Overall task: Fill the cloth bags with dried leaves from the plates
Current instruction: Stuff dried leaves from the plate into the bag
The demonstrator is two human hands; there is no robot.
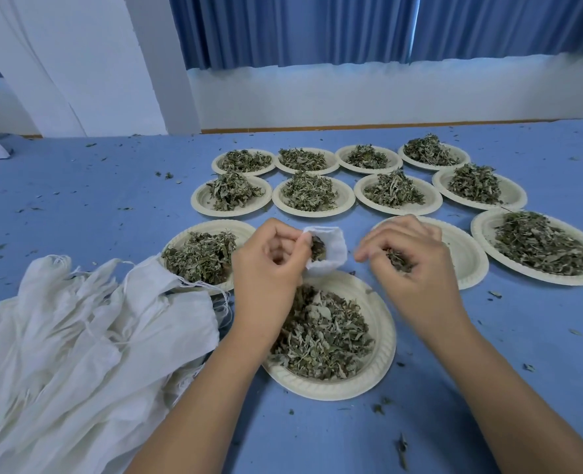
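My left hand (pixel 269 268) pinches the rim of a small white cloth bag (pixel 331 251) and holds it open above the near plate (pixel 382 340), which is heaped with dried leaves (pixel 321 336). Some leaves show inside the bag's mouth. To the right of the bag, my right hand (pixel 409 265) grips a pinch of dried leaves (pixel 397 260) in curled fingers. Behind that hand lies a nearly bare plate (pixel 464 258).
A pile of white cloth bags (pixel 78 336) with loose drawstrings lies at the left. Several more plates of leaves sit on the blue surface, such as one at the left (pixel 211 230) and one at the right (pixel 485 234). Leaf crumbs are scattered about.
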